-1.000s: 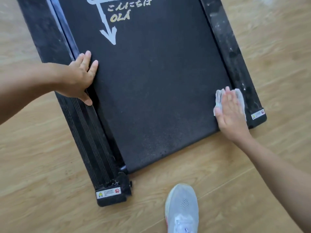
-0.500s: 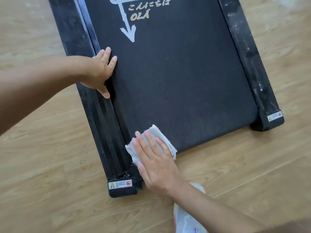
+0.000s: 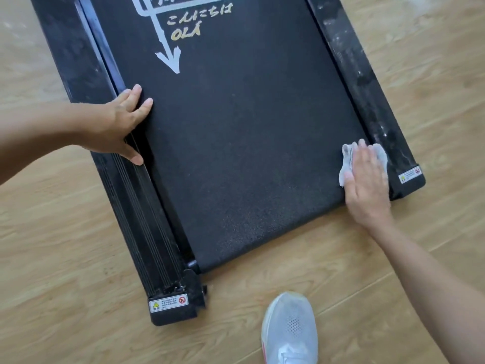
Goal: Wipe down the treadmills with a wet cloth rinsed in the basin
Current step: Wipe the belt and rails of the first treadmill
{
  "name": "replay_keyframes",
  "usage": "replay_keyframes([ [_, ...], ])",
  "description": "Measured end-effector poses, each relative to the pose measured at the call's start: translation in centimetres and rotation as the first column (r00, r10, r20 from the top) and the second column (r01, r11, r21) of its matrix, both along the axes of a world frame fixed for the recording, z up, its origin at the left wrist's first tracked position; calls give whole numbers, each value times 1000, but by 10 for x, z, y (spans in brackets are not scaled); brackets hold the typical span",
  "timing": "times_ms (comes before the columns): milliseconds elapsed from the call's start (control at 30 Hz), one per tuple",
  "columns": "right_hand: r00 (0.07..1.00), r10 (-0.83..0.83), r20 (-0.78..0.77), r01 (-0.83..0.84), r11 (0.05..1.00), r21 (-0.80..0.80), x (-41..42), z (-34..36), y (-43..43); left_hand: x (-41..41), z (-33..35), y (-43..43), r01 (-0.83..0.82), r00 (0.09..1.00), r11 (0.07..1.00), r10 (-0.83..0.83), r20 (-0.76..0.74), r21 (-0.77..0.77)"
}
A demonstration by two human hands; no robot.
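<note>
The step in hand is wiping the walking belt point(image 3: 249, 158) of the treadmill point(image 3: 78, 61), which lies flat on the wooden floor point(image 3: 65, 258) and fills most of the frame. The white cloth point(image 3: 346, 164) sits at the lower right corner of the belt, just inside the right side rail point(image 3: 362, 74), and the right hand point(image 3: 367, 185) presses it down. That grip is flat, with the fingers straight on top of the cloth, not curled round it. The left hand point(image 3: 118, 124), at the middle left of the frame, is also flat and holds nothing. Its fingers rest on the belt's left edge and its thumb lies across the ribbed left side rail point(image 3: 136, 219), apparently to brace. The right rail shows pale dusty smears, so it looks not yet cleaned. The next move likely calls for a firm, even sweep along that rail or back across the belt, with the cloth kept spread under the palm. The basin is not in view, so a rinse would mean leaving this spot. On the belt, at the upper middle of the frame, Japanese script point(image 3: 200, 15) reads "こんにちは" and gold lettering point(image 3: 185, 32) below it reads "OLÁ", beside a white arrow point(image 3: 169, 61) pointing down. A small warning sticker point(image 3: 168, 303) sits on the lower left end cap and another sticker point(image 3: 409, 175) on the lower right one, but their text is too small to read. A pale shoe point(image 3: 290, 329) stands on the floor at bottom centre.
</note>
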State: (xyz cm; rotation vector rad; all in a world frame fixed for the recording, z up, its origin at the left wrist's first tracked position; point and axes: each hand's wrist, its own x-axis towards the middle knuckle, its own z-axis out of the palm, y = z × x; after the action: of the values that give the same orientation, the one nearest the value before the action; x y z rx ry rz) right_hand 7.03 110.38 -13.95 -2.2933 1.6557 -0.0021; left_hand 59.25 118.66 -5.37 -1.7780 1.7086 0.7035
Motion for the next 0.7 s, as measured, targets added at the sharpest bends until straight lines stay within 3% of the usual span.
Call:
replay_keyframes([
  [100,984,-178,-18,178,984,-3,34,0,23,2,1,1,12,1000,1000,-12,-12,-2],
  [167,988,-145,-46,145,989,12,68,4,58,1,2,0,-1,1000,1000,1,-1,3],
  [267,985,169,-28,-168,985,36,135,9,119,-5,3,-2,-8,1000,1000,7,21,16],
  [367,860,508,41,-510,859,44,211,9,171,-7,5,-2,-7,999,1000,6,34,23],
  [467,780,624,52,-626,780,25,233,9,183,-8,6,-3,-11,999,1000,10,35,25],
  [600,614,789,-5,-789,613,-36,175,6,139,-6,3,-2,-19,1000,1000,19,24,15],
  [633,636,771,-32,-772,634,-53,155,4,116,-6,3,-2,-18,1000,1000,18,18,15],
  [700,789,611,-64,-615,786,-68,121,-1,58,-5,4,-2,-11,1000,1000,11,10,22],
])
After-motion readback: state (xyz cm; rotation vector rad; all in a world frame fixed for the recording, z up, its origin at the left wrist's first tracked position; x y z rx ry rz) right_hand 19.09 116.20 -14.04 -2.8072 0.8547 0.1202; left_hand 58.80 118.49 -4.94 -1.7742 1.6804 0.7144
